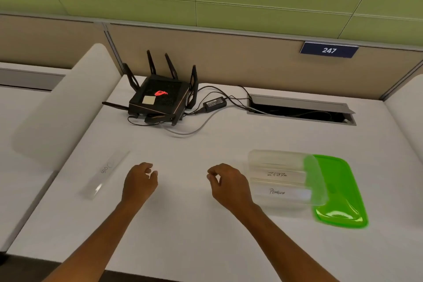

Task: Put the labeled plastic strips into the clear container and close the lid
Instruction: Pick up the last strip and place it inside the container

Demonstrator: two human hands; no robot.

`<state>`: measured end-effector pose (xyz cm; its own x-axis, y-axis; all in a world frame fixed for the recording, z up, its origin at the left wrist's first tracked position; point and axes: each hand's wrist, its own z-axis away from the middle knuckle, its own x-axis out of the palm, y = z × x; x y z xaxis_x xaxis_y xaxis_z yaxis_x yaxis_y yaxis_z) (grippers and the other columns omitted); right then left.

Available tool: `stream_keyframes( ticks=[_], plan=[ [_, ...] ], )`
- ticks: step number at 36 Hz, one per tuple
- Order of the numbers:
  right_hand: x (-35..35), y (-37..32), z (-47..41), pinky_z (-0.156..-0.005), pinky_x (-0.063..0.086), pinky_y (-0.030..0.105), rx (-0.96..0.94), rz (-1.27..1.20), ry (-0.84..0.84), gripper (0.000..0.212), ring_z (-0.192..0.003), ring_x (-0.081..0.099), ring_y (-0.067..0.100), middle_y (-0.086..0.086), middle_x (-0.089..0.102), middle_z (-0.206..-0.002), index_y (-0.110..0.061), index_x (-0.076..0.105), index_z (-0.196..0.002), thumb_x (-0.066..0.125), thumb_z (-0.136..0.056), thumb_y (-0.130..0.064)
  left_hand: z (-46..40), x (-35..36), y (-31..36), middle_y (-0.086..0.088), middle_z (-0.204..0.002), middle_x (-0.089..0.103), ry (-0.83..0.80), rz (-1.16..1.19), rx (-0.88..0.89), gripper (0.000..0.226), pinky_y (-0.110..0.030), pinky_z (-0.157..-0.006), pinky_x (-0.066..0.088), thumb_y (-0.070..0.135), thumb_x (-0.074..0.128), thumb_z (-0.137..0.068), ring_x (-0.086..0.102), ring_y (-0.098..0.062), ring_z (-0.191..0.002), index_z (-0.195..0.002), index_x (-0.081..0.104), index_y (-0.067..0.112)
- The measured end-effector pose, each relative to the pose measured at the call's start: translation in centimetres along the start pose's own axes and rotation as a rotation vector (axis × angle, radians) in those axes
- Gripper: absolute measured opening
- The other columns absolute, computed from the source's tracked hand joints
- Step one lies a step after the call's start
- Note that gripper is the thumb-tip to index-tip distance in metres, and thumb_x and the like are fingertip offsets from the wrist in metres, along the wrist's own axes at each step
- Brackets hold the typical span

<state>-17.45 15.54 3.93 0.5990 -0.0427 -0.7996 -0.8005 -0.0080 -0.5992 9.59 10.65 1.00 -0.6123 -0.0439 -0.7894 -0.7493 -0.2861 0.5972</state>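
Both grips empty, fingers loosely curled: I send left grip [140,178] to last strip [105,174] nr table's [183,224] left edge, pinch its ends, carry flat to container [283,178] w/ other strips.

Container [263,158] strips [277,174] read "ZEBRA", "PENGUIN"; the wall sign [329,50] "247"; loose strip [105,174] perhaps "DOG".
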Motion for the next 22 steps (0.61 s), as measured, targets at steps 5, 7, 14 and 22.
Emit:
stream_keyframes(
  ticks=[5, 7, 14, 22],
  plan=[
    [3.0, -2.4, 0.0, -0.071, 0.042, 0.018, 0.003, -0.006, -0.061, 0.017, -0.082, 0.067, 0.004, -0.018, 0.073, -0.106, -0.032, 0.073, -0.106, 0.060, -0.096, -0.038, -2.1, -3.4, -3.7, -0.020, -0.121, 0.067, 0.193, -0.192, 0.115, 0.039, -0.059, -0.093, 0.052, 0.012, 0.077, -0.085, 0.059, -0.043, -0.116, -0.122, 0.069, 0.005],
    [4.0, -3.1, 0.1, -0.071, 0.041, 0.016, 0.002, -0.003, -0.073, 0.018, -0.082, 0.066, 0.004, -0.018, 0.073, -0.106, -0.032, 0.073, -0.106, 0.060, -0.096, -0.039, -3.1, -4.7, -4.8, -0.021, -0.129, 0.063, 0.231, -0.267, 0.129, 0.047, -0.062, -0.093, 0.048, 0.012, 0.078, -0.083, 0.053, -0.044, -0.124, -0.127, 0.066, 0.006],
    [6.3, -4.8, 0.4, -0.073, 0.043, 0.017, 0.027, 0.008, -0.113, 0.018, -0.083, 0.066, 0.003, -0.019, 0.073, -0.106, -0.033, 0.073, -0.106, 0.059, -0.097, -0.040, -6.6, -6.8, -9.5, -0.025, -0.136, 0.061, 0.110, -0.188, -0.001, 0.054, -0.059, -0.106, 0.046, 0.010, 0.069, -0.091, 0.051, -0.045, -0.130, -0.142, 0.055, 0.002],
    [7.8, -5.2, 1.3, -0.077, 0.048, 0.017, 0.063, 0.018, -0.152, 0.018, -0.083, 0.066, 0.002, -0.020, 0.073, -0.104, -0.033, 0.073, -0.105, 0.059, -0.096, -0.040, -7.7, -6.7, -10.8, -0.024, -0.132, 0.065, 0.033, -0.122, -0.067, 0.041, -0.052, -0.106, 0.048, 0.003, 0.058, -0.096, 0.059, -0.043, -0.124, -0.137, 0.059, 0.000]
  ],
)
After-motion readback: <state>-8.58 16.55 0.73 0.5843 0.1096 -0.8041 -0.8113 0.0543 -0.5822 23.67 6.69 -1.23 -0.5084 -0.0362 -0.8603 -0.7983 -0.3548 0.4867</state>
